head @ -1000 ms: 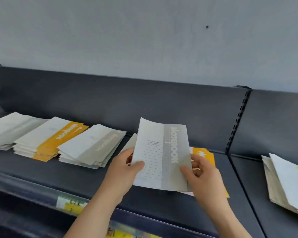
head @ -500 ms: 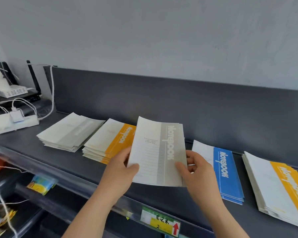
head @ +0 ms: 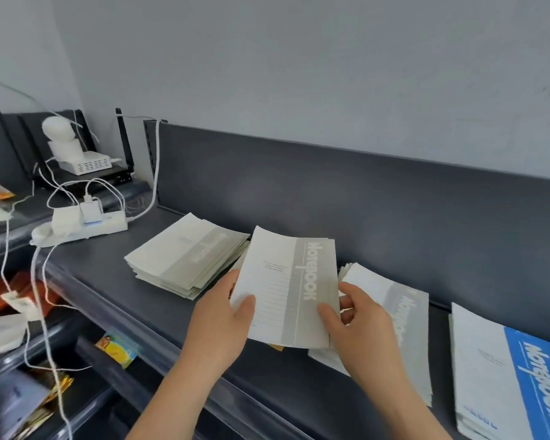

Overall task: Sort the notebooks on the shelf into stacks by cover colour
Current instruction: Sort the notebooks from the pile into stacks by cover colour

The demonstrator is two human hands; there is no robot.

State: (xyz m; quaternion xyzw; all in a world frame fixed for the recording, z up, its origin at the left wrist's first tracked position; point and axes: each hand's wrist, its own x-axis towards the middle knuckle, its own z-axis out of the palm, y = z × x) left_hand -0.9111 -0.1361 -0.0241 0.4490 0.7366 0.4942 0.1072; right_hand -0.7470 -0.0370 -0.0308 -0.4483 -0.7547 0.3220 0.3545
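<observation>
I hold a grey-striped notebook (head: pixel 288 290) up above the dark shelf (head: pixel 115 265). My left hand (head: pixel 219 322) grips its lower left edge with the thumb on the cover. My right hand (head: pixel 362 325) grips its lower right edge. A grey-cover stack (head: pixel 188 252) lies just left of it. Behind my right hand lies another grey-cover stack (head: pixel 397 312). A blue-cover stack (head: pixel 505 373) lies at the far right. An orange corner (head: pixel 277 347) peeks out under the held notebook.
A white power strip (head: pixel 86 227) with plugs and cables sits at the shelf's left end, with a router (head: pixel 86 163) behind it. White cables (head: pixel 42 312) hang over the front edge. Lower shelves at the left hold orange and printed packets (head: pixel 115 347).
My view has swung left along the shelf while both hands carry the grey notebook. It now hangs near the leftmost grey stack; the orange stack is hidden behind it.
</observation>
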